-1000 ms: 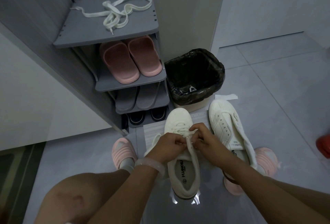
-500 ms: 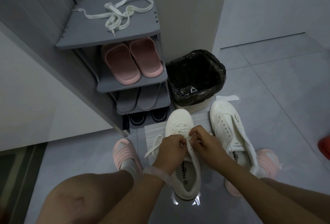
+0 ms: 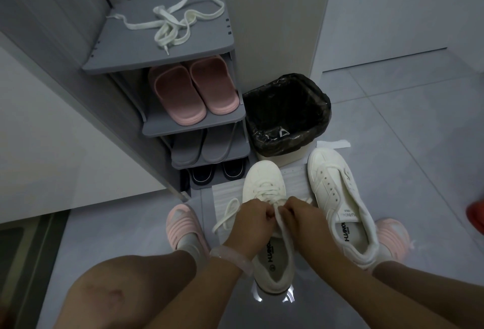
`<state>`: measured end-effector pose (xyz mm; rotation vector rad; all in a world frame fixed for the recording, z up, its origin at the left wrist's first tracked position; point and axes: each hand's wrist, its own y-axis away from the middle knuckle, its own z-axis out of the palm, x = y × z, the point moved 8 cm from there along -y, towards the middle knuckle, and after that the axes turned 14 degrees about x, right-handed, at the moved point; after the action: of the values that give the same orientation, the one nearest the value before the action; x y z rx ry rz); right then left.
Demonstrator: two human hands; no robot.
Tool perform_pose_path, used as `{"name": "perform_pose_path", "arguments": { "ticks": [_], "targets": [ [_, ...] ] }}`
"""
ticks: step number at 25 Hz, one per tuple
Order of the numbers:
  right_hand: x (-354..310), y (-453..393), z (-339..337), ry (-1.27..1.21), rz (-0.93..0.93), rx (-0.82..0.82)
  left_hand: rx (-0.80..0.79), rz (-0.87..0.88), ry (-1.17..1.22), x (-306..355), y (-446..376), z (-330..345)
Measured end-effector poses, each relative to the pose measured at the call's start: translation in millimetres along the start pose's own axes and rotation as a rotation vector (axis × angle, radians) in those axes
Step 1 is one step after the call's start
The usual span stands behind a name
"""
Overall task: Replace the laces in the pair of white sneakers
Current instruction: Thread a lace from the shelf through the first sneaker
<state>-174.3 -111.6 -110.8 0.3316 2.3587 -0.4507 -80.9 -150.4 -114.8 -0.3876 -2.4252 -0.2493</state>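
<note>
The partly laced white sneaker [image 3: 264, 187] stands on the floor [image 3: 392, 145], toe toward the shoe rack [image 3: 162, 59]. The left hand [image 3: 251, 221] and right hand [image 3: 298, 220] each pinch its lace [image 3: 281, 224] above the tongue. The unlaced sneaker [image 3: 337, 197] lies just beside it.

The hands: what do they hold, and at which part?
Both the left hand and right hand pinch the lace over the middle of the sneaker.

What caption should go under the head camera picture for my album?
Both hands, left and right, thread a lace into one white sneaker; the other sneaker sits unlaced beside it.
</note>
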Motion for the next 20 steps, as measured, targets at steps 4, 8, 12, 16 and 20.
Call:
{"name": "perform_pose_path", "arguments": {
  "ticks": [4,8,12,16,20],
  "targets": [
    [-3.1,4.6,9.9,0.238,-0.18,-0.11,0.011,0.02,-0.018,-2.3,-1.0,2.5],
    [22.3,-2.5,8.7,-0.262,0.208,-0.27,-0.028,0.027,0.007,1.1,0.4,0.5],
    [21.9,-7.4,11.1,-0.295,0.203,-0.374,-0.101,-0.178,0.143,-9.0,-1.8,2.7],
    [14.5,-7.5,5.0,-0.144,0.034,-0.258,-0.144,-0.21,0.131,-8.5,3.0,9.0],
    [7.1,-2.7,8.3,0.043,-0.123,-0.26,-0.118,-0.209,0.132,-9.4,3.8,8.7]
  ]
}}
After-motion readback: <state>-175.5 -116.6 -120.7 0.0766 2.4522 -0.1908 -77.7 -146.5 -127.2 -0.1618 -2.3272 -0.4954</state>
